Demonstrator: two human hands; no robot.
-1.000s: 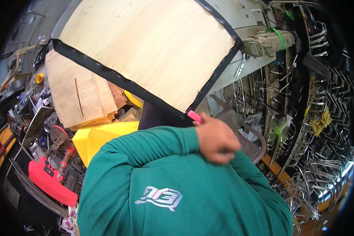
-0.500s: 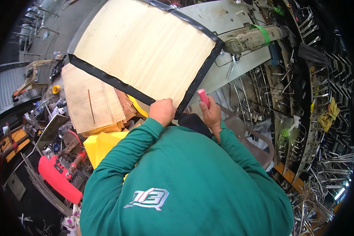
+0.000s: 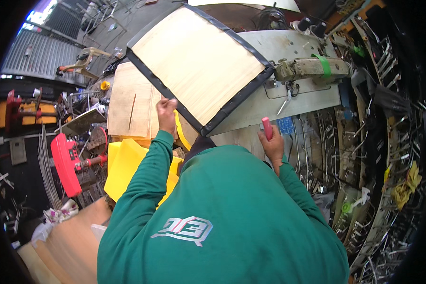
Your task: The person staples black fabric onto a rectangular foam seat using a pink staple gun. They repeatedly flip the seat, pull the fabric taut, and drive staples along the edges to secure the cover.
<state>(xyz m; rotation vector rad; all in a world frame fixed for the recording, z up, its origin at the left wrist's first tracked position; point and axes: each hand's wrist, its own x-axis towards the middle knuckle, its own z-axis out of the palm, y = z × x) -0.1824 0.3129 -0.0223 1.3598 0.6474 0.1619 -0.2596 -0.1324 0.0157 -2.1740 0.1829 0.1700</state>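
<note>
A pale wooden panel (image 3: 199, 61) with black covering folded over its edges lies tilted across the table in front of me. My left hand (image 3: 166, 113) is beside the panel's near left edge, its fingers curled together. What they hold, if anything, does not show, and I cannot tell whether they touch the edge. My right hand (image 3: 273, 144) is off the panel's near corner, to the right, closed around an upright tool with a pink handle (image 3: 267, 128). The tool's working end is not clear.
A machine arm with green tape (image 3: 312, 69) stands by the panel's right corner on the grey table (image 3: 317, 97). Scissors (image 3: 287, 100) lie near it. Wooden sheets (image 3: 130, 102) and yellow material (image 3: 125, 168) sit at left. Racks of metal parts (image 3: 388, 189) line the right.
My left hand has left the panel's near corner and moved up along its left edge. My right hand, still holding the pink-handled tool, is farther right. The view has shifted.
</note>
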